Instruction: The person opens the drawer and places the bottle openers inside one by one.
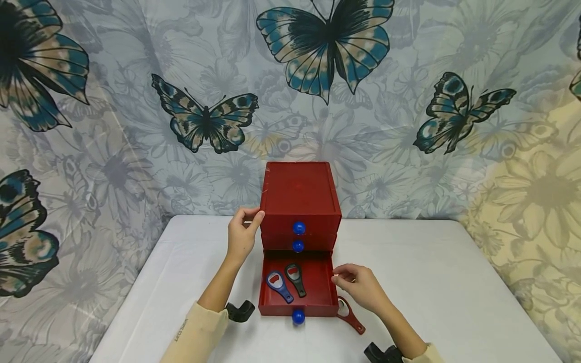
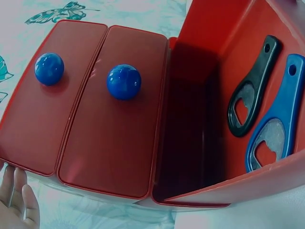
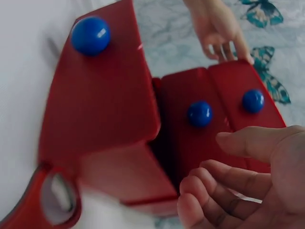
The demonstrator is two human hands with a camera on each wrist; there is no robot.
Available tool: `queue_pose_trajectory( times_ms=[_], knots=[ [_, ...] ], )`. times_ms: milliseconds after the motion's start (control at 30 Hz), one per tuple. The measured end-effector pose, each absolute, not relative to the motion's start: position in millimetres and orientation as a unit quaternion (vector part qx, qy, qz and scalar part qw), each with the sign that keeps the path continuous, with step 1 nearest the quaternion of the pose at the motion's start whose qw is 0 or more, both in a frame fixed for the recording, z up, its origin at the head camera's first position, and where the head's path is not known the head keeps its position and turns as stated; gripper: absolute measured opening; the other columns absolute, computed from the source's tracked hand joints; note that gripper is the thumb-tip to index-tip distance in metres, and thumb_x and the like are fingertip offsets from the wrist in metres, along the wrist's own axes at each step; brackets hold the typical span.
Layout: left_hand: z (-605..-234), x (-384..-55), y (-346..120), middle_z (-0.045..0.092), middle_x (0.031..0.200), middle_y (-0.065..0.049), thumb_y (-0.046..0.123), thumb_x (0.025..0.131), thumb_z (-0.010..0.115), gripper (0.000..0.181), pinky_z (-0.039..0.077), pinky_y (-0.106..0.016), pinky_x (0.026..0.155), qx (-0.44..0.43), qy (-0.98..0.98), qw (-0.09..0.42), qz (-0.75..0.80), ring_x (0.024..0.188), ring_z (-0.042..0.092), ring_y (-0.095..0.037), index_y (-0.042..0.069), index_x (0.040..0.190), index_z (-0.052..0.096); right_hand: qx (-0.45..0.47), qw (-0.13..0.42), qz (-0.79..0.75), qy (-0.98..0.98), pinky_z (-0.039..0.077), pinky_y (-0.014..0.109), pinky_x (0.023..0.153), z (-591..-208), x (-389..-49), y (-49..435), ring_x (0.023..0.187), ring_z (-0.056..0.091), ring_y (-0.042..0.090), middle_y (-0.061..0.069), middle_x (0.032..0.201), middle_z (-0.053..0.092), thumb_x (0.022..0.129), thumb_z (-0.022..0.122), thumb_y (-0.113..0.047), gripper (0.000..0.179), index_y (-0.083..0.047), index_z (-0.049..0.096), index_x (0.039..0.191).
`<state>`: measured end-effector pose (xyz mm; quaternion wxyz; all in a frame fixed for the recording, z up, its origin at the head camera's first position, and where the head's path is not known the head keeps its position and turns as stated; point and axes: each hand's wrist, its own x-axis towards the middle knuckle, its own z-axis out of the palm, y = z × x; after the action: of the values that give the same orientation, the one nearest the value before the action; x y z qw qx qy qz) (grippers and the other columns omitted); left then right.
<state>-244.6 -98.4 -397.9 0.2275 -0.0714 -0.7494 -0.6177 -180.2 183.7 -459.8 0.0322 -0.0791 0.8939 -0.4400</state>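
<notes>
A red three-drawer box [image 1: 300, 189] with round blue knobs stands on the table, its bottom drawer [image 1: 320, 297] pulled out. Inside that drawer lie a blue bottle opener [image 1: 280, 288] and a dark bottle opener [image 1: 297, 282], side by side. A red bottle opener [image 1: 353, 321] rests on the table against the drawer's front right corner. My left hand [image 1: 241, 237] touches the box's upper left side with its fingertips. Beside the drawer's right wall is my right hand [image 1: 360, 285], fingers loosely bent and nothing between them in the right wrist view.
The white-covered table [image 1: 431, 282] extends to both sides of the box. Behind it hangs a butterfly-patterned cloth [image 1: 376, 181]. A black wrist mount [image 1: 240, 311] sits by the left sleeve, another black mount [image 1: 383, 354] by the right wrist.
</notes>
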Motion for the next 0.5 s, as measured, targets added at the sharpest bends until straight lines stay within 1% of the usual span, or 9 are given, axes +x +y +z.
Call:
queue_pose_trajectory(
  times_ms=[200, 333, 500],
  knots=[
    [-396.9, -244.4, -97.8, 0.065, 0.102, -0.026, 0.008, 0.092, 0.065, 0.022, 0.048, -0.014, 0.071, -0.072, -0.749, 0.230, -0.617, 0.078, 0.056, 0.005, -0.010, 0.105, 0.063, -0.027, 0.031, -0.421, 0.906, 0.045, 0.020, 0.058, -473.0, -172.6, 197.9, 0.068, 0.054, 0.008, -0.001, 0.078, 0.066, 0.086, 0.071, -0.011, 0.015, -0.002, 0.072, 0.099],
    [-397.7, -244.5, -97.4, 0.065, 0.103, -0.026, 0.008, 0.092, 0.065, 0.022, 0.048, -0.016, 0.071, -0.074, -0.751, 0.226, -0.616, 0.078, 0.056, 0.004, -0.010, 0.105, 0.063, -0.025, 0.039, -0.409, 0.911, 0.044, 0.020, 0.058, -481.0, -164.4, 206.3, 0.068, 0.052, 0.008, -0.001, 0.076, 0.063, 0.084, 0.073, -0.012, 0.020, -0.001, 0.071, 0.100],
    [-397.6, -245.0, -97.5, 0.066, 0.103, -0.025, 0.009, 0.093, 0.065, 0.022, 0.048, -0.016, 0.070, -0.074, -0.750, 0.226, -0.617, 0.078, 0.056, 0.003, -0.009, 0.105, 0.064, -0.048, 0.056, -0.391, 0.918, 0.045, 0.019, 0.060, -491.9, -154.6, 214.7, 0.071, 0.053, 0.007, 0.001, 0.081, 0.061, 0.079, 0.077, -0.013, 0.029, 0.001, 0.069, 0.103]
  ],
)
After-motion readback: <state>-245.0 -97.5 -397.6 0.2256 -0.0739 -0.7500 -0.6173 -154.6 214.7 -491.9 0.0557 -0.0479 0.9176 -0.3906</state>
